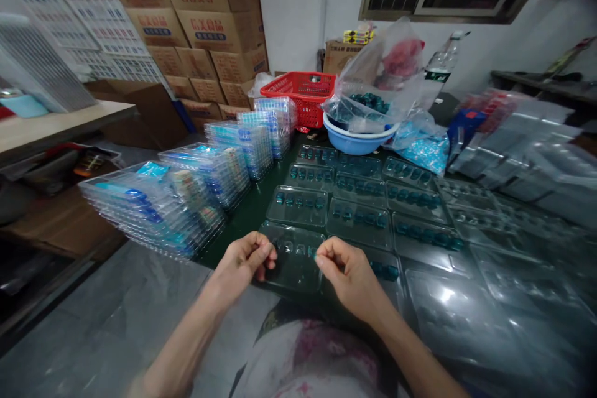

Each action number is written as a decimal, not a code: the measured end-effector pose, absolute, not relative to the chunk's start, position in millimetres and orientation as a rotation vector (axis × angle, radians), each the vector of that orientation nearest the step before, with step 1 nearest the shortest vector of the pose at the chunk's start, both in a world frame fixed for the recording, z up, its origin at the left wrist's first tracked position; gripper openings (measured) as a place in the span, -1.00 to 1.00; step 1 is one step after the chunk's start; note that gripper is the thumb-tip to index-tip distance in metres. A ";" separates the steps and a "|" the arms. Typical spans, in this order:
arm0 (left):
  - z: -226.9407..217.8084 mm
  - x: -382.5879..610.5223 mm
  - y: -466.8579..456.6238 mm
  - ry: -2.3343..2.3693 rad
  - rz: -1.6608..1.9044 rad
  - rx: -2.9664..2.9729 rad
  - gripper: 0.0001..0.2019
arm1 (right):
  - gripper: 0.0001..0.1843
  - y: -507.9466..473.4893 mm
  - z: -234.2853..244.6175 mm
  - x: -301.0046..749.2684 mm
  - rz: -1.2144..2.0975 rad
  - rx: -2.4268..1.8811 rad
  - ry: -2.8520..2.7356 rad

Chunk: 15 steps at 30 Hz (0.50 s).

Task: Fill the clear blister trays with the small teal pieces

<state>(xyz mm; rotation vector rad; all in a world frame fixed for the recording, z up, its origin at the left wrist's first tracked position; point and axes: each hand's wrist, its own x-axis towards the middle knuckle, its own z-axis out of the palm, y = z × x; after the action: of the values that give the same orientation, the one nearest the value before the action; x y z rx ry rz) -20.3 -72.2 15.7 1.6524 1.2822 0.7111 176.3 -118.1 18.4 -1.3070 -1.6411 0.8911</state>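
Note:
A clear plastic tray (291,273) with a row of moulded hollows lies in front of me on the dark green table. My left hand (245,258) is closed in a pinch over the tray's left side; whatever its fingers hold is hidden. At the right end of the row, my right hand (342,267) pinches a small teal piece (316,254) between thumb and fingers. Just behind, another clear tray (298,216) has shiny teal pieces (298,200) set in its hollows. More filled trays (359,224) are laid out in rows beyond and to the right.
Stacks of clear packs with blue contents (153,211) line the table's left edge. At the back stand a red basket (298,84) and a blue basin (357,142) with bagged teal pieces. Bare clear trays (459,305) lie at right, near stacked clear plastic (527,137).

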 end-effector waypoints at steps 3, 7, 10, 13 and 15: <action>17.7 -0.3 -80.8 0.933 0.787 0.997 -0.81 | -0.87 -122.7 23.0 166.9 0.675 -1.352 -1.801; 10.3 31.7 -89.7 0.808 0.727 0.712 -0.77 | -0.81 -123.0 21.3 161.6 0.256 -1.445 -2.049; 5.6 48.6 -92.7 0.811 0.757 0.667 -0.79 | -0.82 -120.6 16.3 163.3 0.013 -1.503 -2.119; 2.7 57.7 -90.4 0.829 0.801 0.544 -0.85 | -0.88 -115.6 8.1 164.0 -0.153 -1.534 -2.074; 1.0 60.9 -84.7 0.812 0.816 0.500 -0.85 | -0.89 -109.7 1.3 163.4 -0.251 -1.547 -2.049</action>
<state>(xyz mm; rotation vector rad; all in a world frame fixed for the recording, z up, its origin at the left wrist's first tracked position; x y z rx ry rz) 60.9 -84.7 1.0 0.4998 0.8121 0.8158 163.4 -109.7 1.3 -1.5471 -2.0489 -0.2513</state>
